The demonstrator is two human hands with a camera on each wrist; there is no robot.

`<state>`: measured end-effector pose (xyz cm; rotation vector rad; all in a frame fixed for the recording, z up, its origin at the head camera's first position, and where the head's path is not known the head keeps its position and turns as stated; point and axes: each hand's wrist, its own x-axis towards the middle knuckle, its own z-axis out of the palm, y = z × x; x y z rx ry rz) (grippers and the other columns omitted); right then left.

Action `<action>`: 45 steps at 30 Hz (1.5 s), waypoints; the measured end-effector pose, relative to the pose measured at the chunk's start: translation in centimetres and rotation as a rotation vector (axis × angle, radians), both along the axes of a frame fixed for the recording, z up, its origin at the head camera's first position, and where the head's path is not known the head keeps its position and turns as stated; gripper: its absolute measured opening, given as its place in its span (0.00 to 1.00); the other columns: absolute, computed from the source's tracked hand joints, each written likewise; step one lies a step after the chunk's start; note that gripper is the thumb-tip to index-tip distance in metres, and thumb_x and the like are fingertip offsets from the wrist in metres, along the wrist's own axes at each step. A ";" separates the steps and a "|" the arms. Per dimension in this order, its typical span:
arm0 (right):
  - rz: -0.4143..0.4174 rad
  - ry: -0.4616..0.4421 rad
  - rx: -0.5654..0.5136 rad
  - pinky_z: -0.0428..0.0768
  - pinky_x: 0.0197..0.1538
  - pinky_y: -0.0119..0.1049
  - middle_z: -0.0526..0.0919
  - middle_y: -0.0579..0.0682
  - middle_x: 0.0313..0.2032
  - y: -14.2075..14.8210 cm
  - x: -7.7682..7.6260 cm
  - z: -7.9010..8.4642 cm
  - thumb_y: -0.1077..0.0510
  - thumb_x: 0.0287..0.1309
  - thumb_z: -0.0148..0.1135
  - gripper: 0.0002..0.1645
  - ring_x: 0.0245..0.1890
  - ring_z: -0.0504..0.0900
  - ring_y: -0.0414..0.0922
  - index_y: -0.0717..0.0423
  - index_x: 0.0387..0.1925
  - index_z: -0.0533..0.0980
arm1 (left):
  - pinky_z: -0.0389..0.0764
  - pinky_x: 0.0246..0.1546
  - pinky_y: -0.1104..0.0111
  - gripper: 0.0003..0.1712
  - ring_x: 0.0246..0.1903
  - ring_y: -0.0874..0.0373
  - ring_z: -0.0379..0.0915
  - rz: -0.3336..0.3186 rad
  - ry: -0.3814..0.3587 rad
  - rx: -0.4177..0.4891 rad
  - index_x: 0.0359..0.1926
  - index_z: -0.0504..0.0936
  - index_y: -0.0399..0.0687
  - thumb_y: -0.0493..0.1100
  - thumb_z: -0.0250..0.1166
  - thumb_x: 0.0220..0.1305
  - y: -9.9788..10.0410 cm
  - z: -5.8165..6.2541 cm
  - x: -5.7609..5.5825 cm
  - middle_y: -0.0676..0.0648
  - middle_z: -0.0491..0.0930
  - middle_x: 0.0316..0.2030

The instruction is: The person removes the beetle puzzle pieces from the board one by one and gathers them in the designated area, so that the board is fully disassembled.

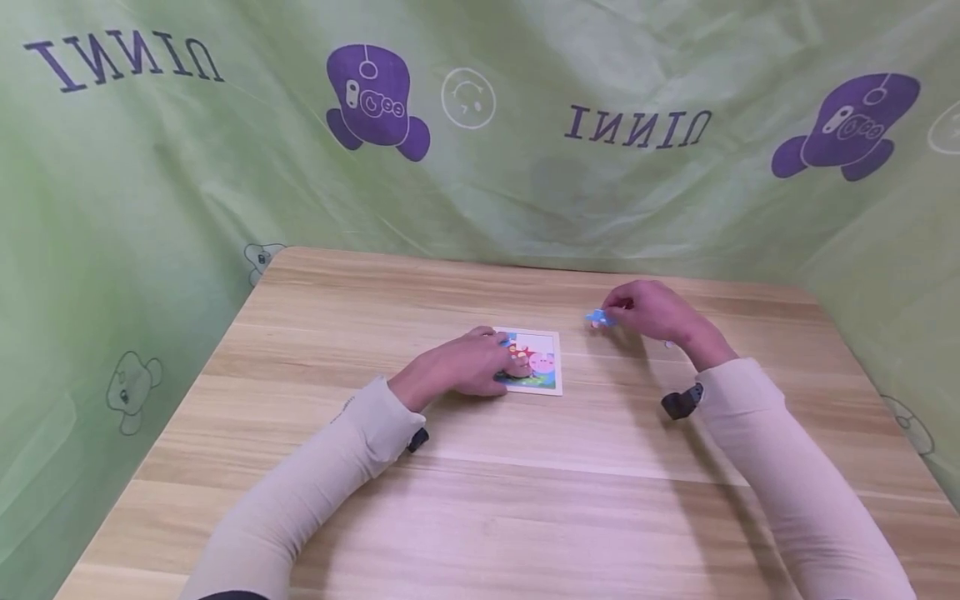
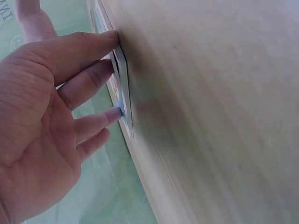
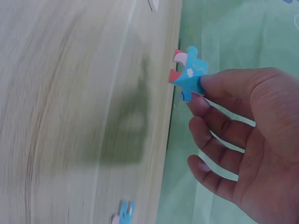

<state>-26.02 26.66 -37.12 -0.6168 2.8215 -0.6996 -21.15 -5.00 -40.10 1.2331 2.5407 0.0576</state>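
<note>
The right hand [image 1: 651,310] pinches a blue puzzle piece [image 3: 192,77] at its fingertips above the table [image 1: 480,508]; near that hand lies, apparently, another piece [image 3: 126,213]. The left hand [image 1: 474,365] rests extended fingers on the puzzle board [image 1: 558,362] beneath it.

Puzzle board mid-table under the left hand, one jigsaw piece held to its right.
The puzzle board [image 1: 558,365] lies on the table [image 1: 487,517], beyond the middle and nearer the far edge; the left hand [image 1: 482,364] reaches in from the left, its fingers over the board's left side. To the right and slightly farther back, the right hand [image 1: 647,310] holds the jigsaw piece [image 3: 192,75] above the tabletop, apart from the board. A loose piece [image 3: 125,213] lies on the table farther right, near the right wrist. A fabric backdrop [image 1: 510,200] hangs behind the table and along both sides.
</note>
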 end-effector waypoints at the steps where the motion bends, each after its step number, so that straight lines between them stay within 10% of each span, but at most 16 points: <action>1: -0.008 -0.005 0.004 0.77 0.42 0.44 0.87 0.51 0.39 0.3 0.0 0.1 0.61 0.70 0.62 0.09 0.36 0.79 0.47 0.59 0.43 0.86 | 0.52 0.75 0.54 0.27 0.74 0.45 0.57 0.003 -0.003 0.004 0.70 0.75 0.60 0.48 0.65 0.72 0.0 0.0 0.0 0.52 0.76 0.66; 19: -0.022 -0.056 0.089 0.76 0.46 0.50 0.87 0.54 0.39 4.3 -0.3 0.1 0.64 0.70 0.60 0.09 0.39 0.79 0.51 0.63 0.45 0.85 | 0.75 0.60 0.54 0.25 0.58 0.52 0.74 0.011 0.001 0.042 0.69 0.80 0.60 0.43 0.66 0.72 -0.1 0.3 1.1 0.47 0.79 0.63; 27: -0.031 -0.096 0.110 0.77 0.48 0.55 0.86 0.56 0.40 5.2 -0.5 0.2 0.63 0.70 0.61 0.09 0.39 0.80 0.52 0.63 0.44 0.84 | 0.67 0.68 0.50 0.27 0.75 0.47 0.55 0.042 -0.046 0.046 0.72 0.75 0.63 0.44 0.63 0.75 -0.4 0.0 1.1 0.45 0.68 0.73; 45: -0.040 -0.114 0.122 0.76 0.47 0.54 0.86 0.57 0.42 5.5 -0.6 0.0 0.63 0.70 0.61 0.10 0.40 0.80 0.52 0.64 0.46 0.84 | 0.64 0.70 0.52 0.26 0.76 0.44 0.53 0.004 -0.032 0.091 0.73 0.73 0.60 0.42 0.58 0.78 -0.6 -0.2 0.9 0.48 0.58 0.78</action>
